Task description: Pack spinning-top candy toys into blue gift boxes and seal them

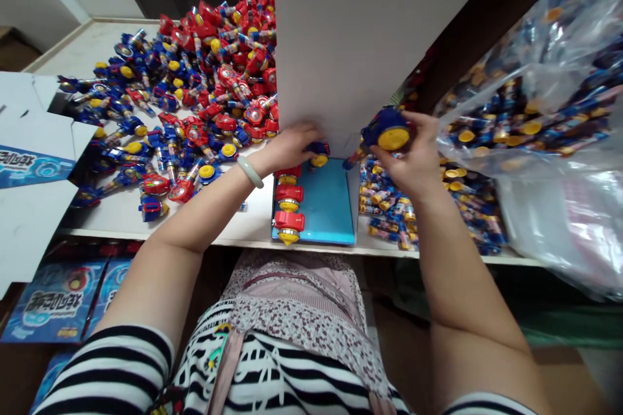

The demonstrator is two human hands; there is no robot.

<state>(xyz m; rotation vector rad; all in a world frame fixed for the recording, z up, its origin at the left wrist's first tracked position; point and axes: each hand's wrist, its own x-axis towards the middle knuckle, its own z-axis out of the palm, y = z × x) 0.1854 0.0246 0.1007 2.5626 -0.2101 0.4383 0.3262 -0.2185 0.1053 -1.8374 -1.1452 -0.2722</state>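
Note:
My right hand [413,149] grips a blue spinning-top toy [389,130] with a round yellow part, held up at the right side of an open box. A candy-filled tube seems to stick out from it to the lower left. Inside the box, near its back wall, my left hand [299,142] has its fingers closed around another blue toy [320,154] with a yellow tip; some fingers are hidden. Several red toys [291,197] with yellow tips stand in a row along the left side of the box, over its bright blue bottom [327,204].
A large heap of red and blue toys [195,104] covers the table at left. Candy tubes [389,198] lie at right, with more in clear plastic bags [535,110]. The tall white box flap [350,32] rises behind. Printed blue boxes [56,298] sit below left.

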